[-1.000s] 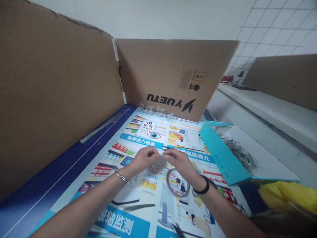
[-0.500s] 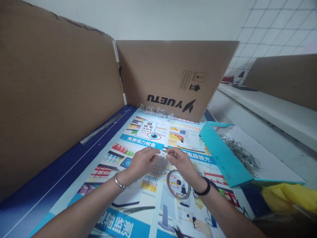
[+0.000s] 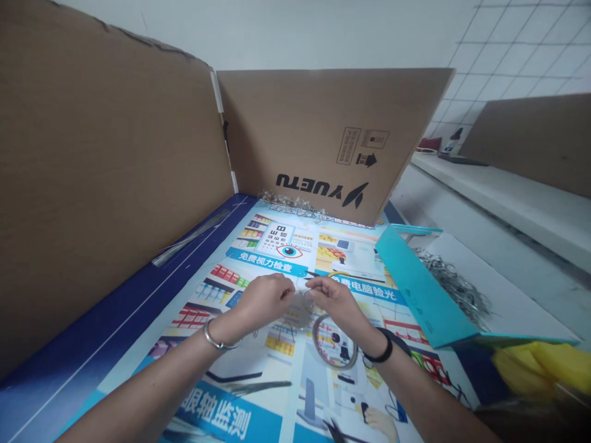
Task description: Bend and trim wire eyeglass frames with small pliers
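My left hand (image 3: pixel 270 299) is closed, its fingers curled in over the printed sheet. Facing it a short gap away, my right hand (image 3: pixel 333 301) pinches with thumb and fingertips. A faint, silvery, tangled thing (image 3: pixel 302 311) shows between and just below the fingers; it is too blurred to name. A ring-shaped coil (image 3: pixel 314 344) of grey wire lies under my right wrist. Just beyond the right fingertips is a dark-tipped cutting tool with a yellow handle (image 3: pixel 339 274), partly hidden. Another dark-pointed tool (image 3: pixel 333 431) lies at the bottom edge.
A turquoise box (image 3: pixel 406 286) at right holds a heap of wire pieces (image 3: pixel 455 286). Clear and silvery bits (image 3: pixel 290 202) lie along the back cardboard panel (image 3: pixel 295 123). Thin strands (image 3: pixel 189 239) rest beside the left cardboard panel (image 3: pixel 101 141). Yellow plastic (image 3: pixel 540 372) sits at lower right.
My left hand has turned slightly, its fingers now more curled under. My right hand keeps its pinch in nearly the same place. The view has shifted a little.
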`<action>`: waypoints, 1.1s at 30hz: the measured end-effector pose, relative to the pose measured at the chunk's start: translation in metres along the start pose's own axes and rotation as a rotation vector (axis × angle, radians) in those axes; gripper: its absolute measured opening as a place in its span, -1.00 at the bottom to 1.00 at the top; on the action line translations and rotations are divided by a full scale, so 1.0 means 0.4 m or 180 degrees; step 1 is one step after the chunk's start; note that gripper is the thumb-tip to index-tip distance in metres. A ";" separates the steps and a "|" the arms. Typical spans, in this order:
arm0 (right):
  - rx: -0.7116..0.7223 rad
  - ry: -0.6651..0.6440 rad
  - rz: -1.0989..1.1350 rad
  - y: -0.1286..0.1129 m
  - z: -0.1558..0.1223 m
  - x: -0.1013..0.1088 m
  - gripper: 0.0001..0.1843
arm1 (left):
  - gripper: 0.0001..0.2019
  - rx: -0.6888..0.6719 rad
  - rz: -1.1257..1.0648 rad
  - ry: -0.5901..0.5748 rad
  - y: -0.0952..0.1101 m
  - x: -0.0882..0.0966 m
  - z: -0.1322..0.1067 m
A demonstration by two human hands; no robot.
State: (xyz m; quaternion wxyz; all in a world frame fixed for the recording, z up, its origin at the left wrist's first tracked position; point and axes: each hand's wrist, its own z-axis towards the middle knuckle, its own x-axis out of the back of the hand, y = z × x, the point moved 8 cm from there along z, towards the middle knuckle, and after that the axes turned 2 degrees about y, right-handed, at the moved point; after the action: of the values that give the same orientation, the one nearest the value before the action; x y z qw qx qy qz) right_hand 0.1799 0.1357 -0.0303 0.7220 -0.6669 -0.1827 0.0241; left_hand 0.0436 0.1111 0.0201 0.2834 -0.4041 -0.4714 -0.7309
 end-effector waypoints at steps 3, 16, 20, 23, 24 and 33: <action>-0.0006 -0.0016 -0.0035 0.000 0.001 0.000 -0.80 | -0.80 0.0037 0.0160 -0.0061 0.000 0.008 -0.005; 0.0135 0.0204 -0.0456 -0.005 0.001 0.019 -0.81 | -0.65 -0.0069 0.0578 -0.0325 -0.003 -0.007 -0.013; 0.0157 0.0183 -0.0544 -0.003 0.004 0.017 -0.82 | -0.64 -0.0043 0.0553 -0.0341 -0.004 -0.008 -0.014; 0.0190 0.0154 -0.0615 0.001 0.006 0.012 -0.83 | -0.65 -0.0044 0.0561 -0.0325 -0.003 -0.005 -0.013; 0.0200 0.0143 -0.0635 0.001 0.006 0.010 -0.83 | -0.66 -0.0038 0.0562 -0.0319 -0.003 -0.004 -0.012; 0.0867 0.0391 -0.1799 -0.042 0.016 0.063 -0.78 | -0.63 0.0153 0.0847 -0.0458 -0.017 0.017 -0.009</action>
State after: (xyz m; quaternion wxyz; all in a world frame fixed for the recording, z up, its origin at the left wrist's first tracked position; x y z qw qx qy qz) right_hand 0.1982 0.1470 -0.0080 0.7925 -0.4871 -0.3119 -0.1935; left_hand 0.0336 0.1104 0.0219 0.3529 -0.5074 -0.4502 -0.6445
